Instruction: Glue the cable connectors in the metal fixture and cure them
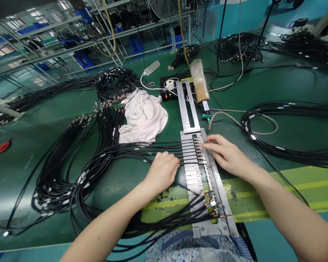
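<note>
A slotted metal fixture lies lengthwise on the bench, with several black cables laid side by side across its upper part. Their metal connectors line up along the fixture's rail. My left hand is closed, its fingers curled over a black cable just left of the fixture. My right hand is at the rail's right side, fingers stretched out, the index fingertip at the connector ends. Nothing shows in its grasp. Below, a loose bunch of cable ends rests across the fixture's lower part.
Big cable bundles cover the left of the green bench. A crumpled cloth lies beyond my left hand. Behind the fixture are a black control box and a dispensing syringe. A cable coil sits at right.
</note>
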Tool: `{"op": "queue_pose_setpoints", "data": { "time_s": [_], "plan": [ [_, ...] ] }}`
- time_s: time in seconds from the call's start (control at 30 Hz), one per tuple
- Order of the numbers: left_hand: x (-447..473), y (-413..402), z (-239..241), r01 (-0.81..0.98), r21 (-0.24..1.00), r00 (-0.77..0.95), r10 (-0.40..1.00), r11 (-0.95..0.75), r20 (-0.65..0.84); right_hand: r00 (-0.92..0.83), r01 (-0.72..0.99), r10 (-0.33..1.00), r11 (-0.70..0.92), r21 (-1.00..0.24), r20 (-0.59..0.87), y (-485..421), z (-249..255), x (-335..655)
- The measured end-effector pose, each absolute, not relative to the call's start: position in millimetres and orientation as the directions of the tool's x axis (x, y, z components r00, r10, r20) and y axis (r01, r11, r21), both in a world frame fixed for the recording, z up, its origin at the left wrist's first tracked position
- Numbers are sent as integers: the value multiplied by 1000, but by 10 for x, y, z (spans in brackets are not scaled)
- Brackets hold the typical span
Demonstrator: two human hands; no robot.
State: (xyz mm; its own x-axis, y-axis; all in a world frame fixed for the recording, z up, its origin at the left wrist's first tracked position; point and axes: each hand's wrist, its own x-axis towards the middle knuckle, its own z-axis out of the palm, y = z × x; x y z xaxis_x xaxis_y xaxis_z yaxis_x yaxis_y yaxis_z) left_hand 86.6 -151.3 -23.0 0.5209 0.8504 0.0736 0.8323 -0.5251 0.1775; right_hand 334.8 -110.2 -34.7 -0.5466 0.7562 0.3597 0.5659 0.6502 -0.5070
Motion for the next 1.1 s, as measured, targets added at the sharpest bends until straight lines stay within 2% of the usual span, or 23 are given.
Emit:
{"op": "queue_pose_setpoints", "data": {
  "time_s": [0.2,0.37,0.93,1.1],
  "plan": [
    [924,-1512,-175,822,-5,567,819,-569,86,-568,570,749,657,-494,340,-1124,-305,3343],
    [950,-1510,-85,801,-69,599,796,-595,86,-586,589,742,666,-458,325,-1139,-289,3338],
    [1056,-1534,84,767,-79,642,759,-637,110,-635,601,713,697,-391,296,-1173,-276,3341],
    [1019,-1496,33,748,-23,661,742,-663,115,-671,584,688,720,-374,277,-1200,-275,3317]
  ]
}}
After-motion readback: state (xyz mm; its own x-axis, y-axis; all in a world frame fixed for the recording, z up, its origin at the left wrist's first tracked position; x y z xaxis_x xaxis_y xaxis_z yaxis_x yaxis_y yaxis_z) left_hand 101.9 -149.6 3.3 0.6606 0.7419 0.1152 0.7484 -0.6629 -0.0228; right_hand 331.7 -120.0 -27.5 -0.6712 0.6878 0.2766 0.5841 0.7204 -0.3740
